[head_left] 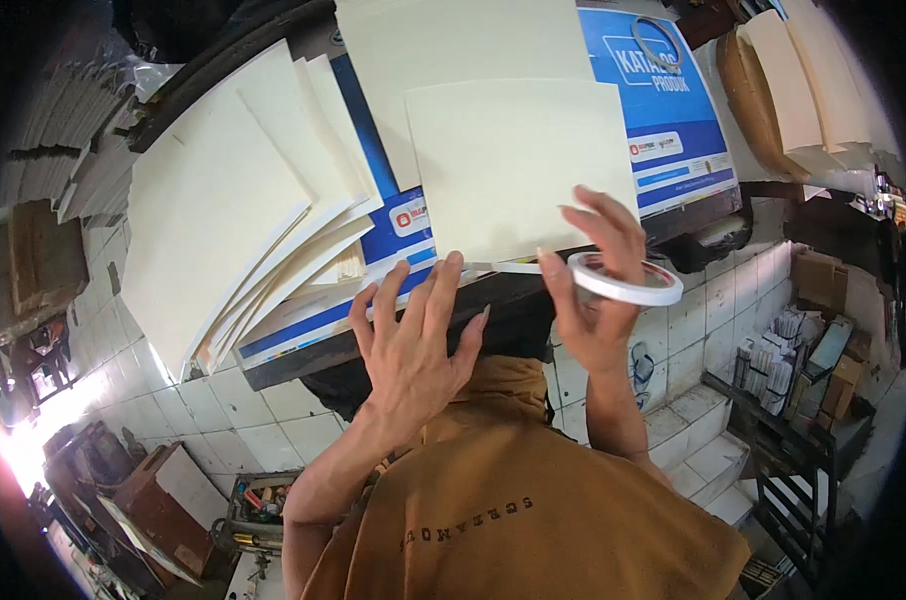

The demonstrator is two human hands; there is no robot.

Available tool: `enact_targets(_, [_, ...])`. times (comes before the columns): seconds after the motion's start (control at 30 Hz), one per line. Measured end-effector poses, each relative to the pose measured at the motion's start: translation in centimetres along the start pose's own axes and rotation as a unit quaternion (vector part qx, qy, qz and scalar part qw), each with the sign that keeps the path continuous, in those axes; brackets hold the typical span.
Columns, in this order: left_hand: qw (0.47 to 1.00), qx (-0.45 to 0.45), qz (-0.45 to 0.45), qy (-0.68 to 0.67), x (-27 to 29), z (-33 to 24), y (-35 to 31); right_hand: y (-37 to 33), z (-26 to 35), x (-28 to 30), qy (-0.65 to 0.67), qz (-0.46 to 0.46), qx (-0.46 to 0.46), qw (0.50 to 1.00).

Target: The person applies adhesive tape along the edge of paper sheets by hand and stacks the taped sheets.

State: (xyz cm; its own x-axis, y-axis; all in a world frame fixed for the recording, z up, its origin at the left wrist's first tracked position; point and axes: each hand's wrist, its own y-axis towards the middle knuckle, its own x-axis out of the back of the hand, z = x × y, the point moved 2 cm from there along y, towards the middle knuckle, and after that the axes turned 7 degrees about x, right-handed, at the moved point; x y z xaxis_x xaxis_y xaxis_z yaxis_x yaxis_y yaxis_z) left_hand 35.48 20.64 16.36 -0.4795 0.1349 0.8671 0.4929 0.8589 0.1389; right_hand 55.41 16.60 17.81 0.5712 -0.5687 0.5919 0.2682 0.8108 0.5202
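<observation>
A cream sheet (523, 165) lies in front of me on a blue and white printed sheet (663, 115), overlapping a larger cream sheet (463, 40) behind it. My left hand (413, 330) is open, fingers spread, one fingertip pressing by the sheet's near left corner. From there a narrow white tape strip (513, 267) runs along the near edge toward my right hand (608, 290). That hand carries a roll of white tape (658, 294) looped round its fingers, above the sheet's near right corner. Its thumb is by the strip; the exact grip on it is partly hidden.
Fanned cream sheets (223, 190) lie at the left, overhanging the table's near edge. Another tape roll (657, 45) rests at the far right on the printed sheet. Stacked paper (63, 145) stands far left; more cream sheets (813, 75) are far right. Steps (698, 445) descend at the lower right.
</observation>
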Motion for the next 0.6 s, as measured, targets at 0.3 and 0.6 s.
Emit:
enact_targets(0.3, [1.0,-0.013,-0.024,-0.002,-0.7,0.4,-0.2,-1.3,-5.2,4.8,0.085,-0.103,-0.107,0.985])
enact_targets(0.6, [0.999,0.007,0.008,0.03,-0.5,0.5,-0.2,-1.8,-8.8,5.8,-0.094,-0.09,-0.035,0.991])
